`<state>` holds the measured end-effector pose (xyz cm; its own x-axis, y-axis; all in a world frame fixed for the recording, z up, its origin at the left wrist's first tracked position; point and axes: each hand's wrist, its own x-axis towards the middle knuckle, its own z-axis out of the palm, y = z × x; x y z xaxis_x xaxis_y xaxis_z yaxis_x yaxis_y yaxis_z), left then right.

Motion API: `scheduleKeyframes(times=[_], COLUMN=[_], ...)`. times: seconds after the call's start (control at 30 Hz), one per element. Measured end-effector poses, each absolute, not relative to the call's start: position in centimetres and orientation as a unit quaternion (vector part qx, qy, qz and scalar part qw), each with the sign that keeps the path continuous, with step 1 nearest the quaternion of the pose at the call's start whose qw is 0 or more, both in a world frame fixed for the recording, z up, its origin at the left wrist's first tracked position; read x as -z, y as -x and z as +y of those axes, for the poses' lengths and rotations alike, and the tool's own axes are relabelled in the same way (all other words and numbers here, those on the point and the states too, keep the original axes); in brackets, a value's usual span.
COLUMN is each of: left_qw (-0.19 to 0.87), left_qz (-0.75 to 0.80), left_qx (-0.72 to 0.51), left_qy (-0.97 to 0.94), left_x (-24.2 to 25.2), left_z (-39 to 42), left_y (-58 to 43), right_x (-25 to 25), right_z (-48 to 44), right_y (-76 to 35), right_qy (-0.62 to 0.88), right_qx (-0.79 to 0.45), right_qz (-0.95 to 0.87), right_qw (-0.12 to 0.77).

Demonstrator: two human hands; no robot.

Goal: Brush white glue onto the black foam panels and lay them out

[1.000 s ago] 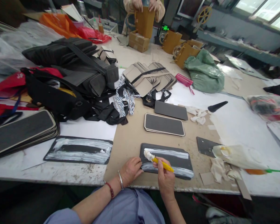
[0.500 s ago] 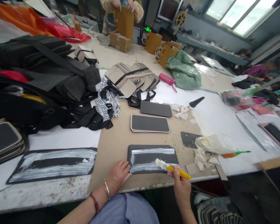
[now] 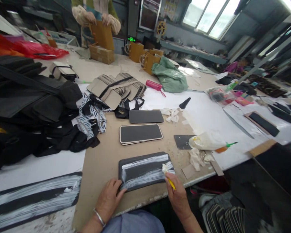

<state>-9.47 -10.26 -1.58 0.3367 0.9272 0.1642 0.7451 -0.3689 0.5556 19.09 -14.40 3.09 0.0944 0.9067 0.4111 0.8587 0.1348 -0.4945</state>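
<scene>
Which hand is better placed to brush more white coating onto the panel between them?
Probably the right hand: it holds the yellow-handled brush, with its bristles at the dark panel's right end. The left hand, holding no tool, touches the panel's near left corner.

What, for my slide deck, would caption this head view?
Right hand holds yellow brush at white-streaked black panel; left hand at its edge.

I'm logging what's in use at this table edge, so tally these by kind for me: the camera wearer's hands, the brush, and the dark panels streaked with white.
Wearer's hands: 2
Brush: 1
White-streaked panels: 2
Total: 5
</scene>
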Motion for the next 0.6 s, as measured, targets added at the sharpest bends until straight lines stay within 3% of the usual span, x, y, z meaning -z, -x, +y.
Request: scheduleKeyframes(times=[0.2, 0.4, 0.6], left_qw=[0.271, 0.353, 0.347], left_qz=[0.577, 0.671, 0.665], left_qx=[-0.288, -0.293, -0.294], left_qy=[-0.715, -0.583, -0.592], left_x=[2.6, 3.1, 2.4], left_z=[-10.6, -10.6, -10.9], left_y=[8.6, 7.8, 7.4], right_x=[-2.9, -4.2, -3.1], right_z=[-13.0, -13.5, -14.0], right_y=[-18.4, -12.4, -15.6], right_qy=[0.635, 0.553, 0.624], right_qx=[0.055, -0.089, 0.000], right_qz=[-0.700, -0.753, -0.703], right_qw=[0.323, 0.346, 0.342])
